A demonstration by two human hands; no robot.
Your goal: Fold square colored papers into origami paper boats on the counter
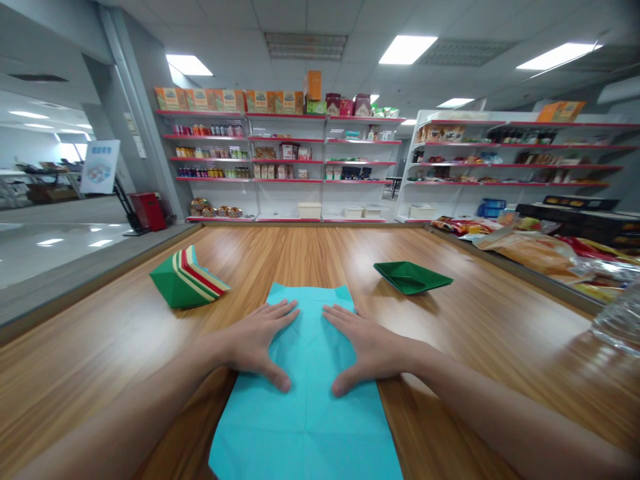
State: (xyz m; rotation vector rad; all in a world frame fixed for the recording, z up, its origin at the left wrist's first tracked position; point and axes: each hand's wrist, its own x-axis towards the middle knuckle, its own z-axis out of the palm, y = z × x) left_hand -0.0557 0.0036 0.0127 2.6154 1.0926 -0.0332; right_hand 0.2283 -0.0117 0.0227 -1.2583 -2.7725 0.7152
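A sheet of bright blue paper [306, 413] lies lengthwise before me on the wooden table, marked with crease lines, its far corners slightly raised. My left hand [257, 340] presses on its left edge, fingers spread and thumb pointing inward. Opposite it, my right hand [370, 343] rests on the right edge with fingers stretched out the same way. To the left stands a nested stack of folded paper pieces [187, 279], green outside with cream, red and blue layers. A green folded paper dish [413, 277] sits on the right.
The wooden table [320, 250] has a raised edge around it. A clear plastic object [620, 320] is at the far right, near packaged snacks [535, 253] beyond the edge. Stocked store shelves [285, 160] line the back. A sign on a stand [100, 167] is at left.
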